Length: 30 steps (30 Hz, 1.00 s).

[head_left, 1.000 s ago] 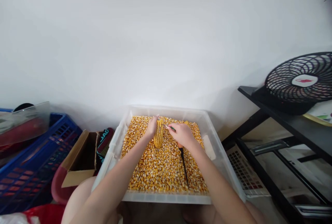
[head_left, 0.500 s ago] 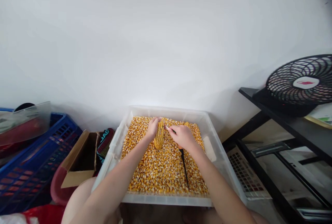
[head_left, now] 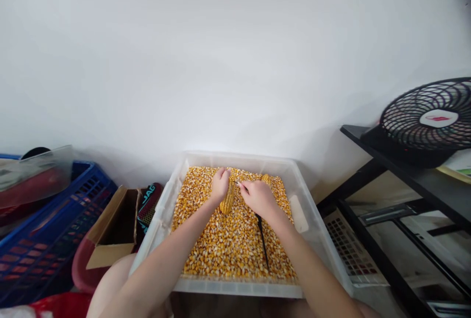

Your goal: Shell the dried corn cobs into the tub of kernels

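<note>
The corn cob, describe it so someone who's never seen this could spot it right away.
Find the clear plastic tub of loose yellow kernels on the floor by the white wall. Near its far end, the left hand grips the corn cob, beside the right hand. It is one solid, elongated piece with kernels in rows, unlike the scattered grains around it.

Not much lettering about: on the dark bag (head_left: 147, 206) tucked between the cardboard box (head_left: 110, 232) and the clear tub (head_left: 167, 199), pale letters run sideways and read roughly "JAG", the rest hidden. The black fan (head_left: 429, 121) on the shelf has a white centre badge with a small red mark, too small to read. A green print on the sheet under the fan is likewise unreadable
</note>
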{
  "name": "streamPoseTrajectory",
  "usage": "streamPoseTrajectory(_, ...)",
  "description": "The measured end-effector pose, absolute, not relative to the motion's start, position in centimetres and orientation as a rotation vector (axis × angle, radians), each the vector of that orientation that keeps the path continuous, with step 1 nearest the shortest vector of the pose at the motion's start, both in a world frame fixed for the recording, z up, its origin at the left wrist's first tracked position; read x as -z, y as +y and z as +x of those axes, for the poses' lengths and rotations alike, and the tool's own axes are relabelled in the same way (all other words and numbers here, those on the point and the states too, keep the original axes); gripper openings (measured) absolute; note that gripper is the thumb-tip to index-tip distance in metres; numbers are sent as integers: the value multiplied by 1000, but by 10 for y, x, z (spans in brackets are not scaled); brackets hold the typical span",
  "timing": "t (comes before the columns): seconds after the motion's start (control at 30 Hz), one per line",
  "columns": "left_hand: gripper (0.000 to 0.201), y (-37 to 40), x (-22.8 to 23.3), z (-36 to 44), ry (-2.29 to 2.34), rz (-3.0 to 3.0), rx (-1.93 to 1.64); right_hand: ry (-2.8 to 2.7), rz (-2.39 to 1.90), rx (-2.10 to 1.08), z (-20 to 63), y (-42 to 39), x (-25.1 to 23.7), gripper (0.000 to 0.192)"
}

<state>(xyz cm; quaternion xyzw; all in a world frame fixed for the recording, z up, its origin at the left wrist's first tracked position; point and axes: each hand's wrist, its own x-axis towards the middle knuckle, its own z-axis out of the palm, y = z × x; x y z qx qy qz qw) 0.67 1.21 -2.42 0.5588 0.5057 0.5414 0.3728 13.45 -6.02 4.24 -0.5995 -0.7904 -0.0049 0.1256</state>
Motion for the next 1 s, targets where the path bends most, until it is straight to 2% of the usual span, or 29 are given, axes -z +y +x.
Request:
streamPoseTrajectory(0.3,22,2,22,15,1273,1506,-1393,-2398,-1673,-18,136,-58,-43,35)
streamPoseTrajectory(0.73,21,-2,3,8,1201,1950,-1226,-2445,-1436,-440,167,-49,-64,36)
streamPoseTrajectory(1.0,27,12,9,-1,1214,1746,-1326,-2407,-1449,-436,162,-48,-66,37)
